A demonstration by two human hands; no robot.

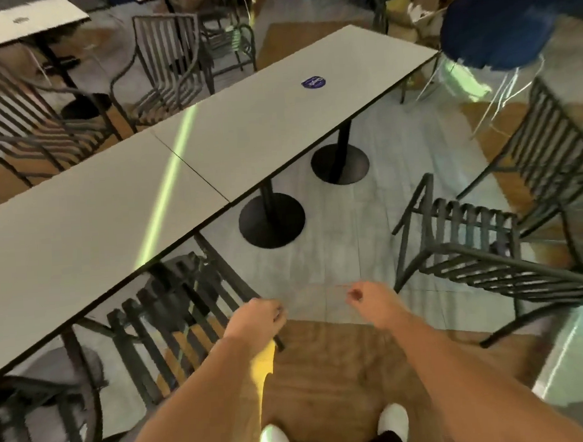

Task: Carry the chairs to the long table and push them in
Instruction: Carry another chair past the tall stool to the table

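Note:
The long table (78, 216) is a row of white tops that runs from lower left to upper right. A dark slatted metal chair (159, 317) stands at its near side with the seat partly under the top. My left hand (255, 317) is curled over the right end of that chair's back rail. My right hand (366, 296) hovers to the right of it over the floor, fingers loosely closed on nothing. A second slatted chair (473, 261) stands free on the right, about an arm's length from the table.
Two black pedestal bases (271, 220) (339, 163) stand under the table. A third chair (551, 143) is behind the free one. More chairs (167, 57) (20, 111) line the far side. A blue padded stool (496, 27) is at upper right. Open floor lies between table and free chair.

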